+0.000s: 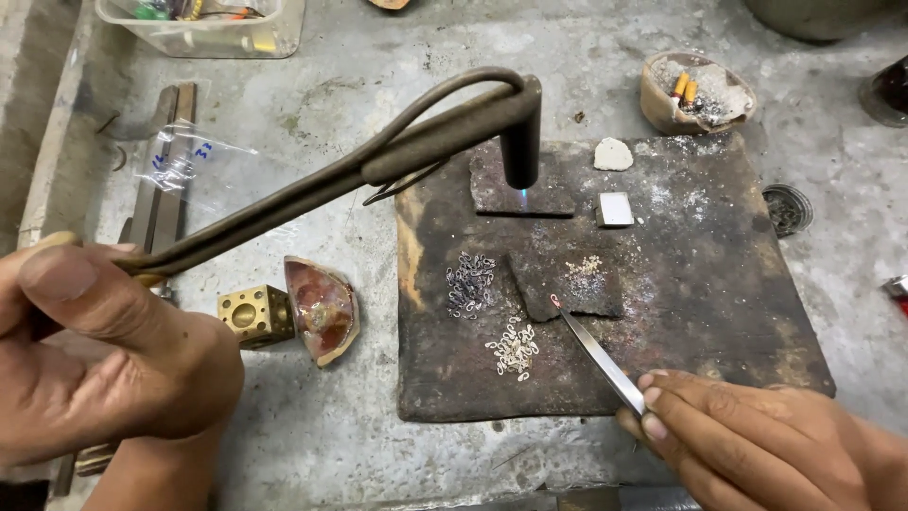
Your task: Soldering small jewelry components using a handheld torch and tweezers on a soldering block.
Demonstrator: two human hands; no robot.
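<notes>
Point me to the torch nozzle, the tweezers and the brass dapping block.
torch nozzle [521,142], head view, on the dark vertical barrel above the flame.
tweezers [599,359], head view, mid-blade, ahead of the right hand.
brass dapping block [254,315], head view, on its top face.

Torch [378,161] gripped in left hand [104,360], flame aimed at charred slab [719,312]; tweezers [596,355] pinched by right hand [757,445] near tabletop's [359,57] front edge.

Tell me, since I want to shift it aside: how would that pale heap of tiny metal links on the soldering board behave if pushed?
The pale links lie loose and unjoined, so they would probably scatter rather than slide together. They look very small and light, likely easier to lift singly with the tweezers in the right hand.
</notes>
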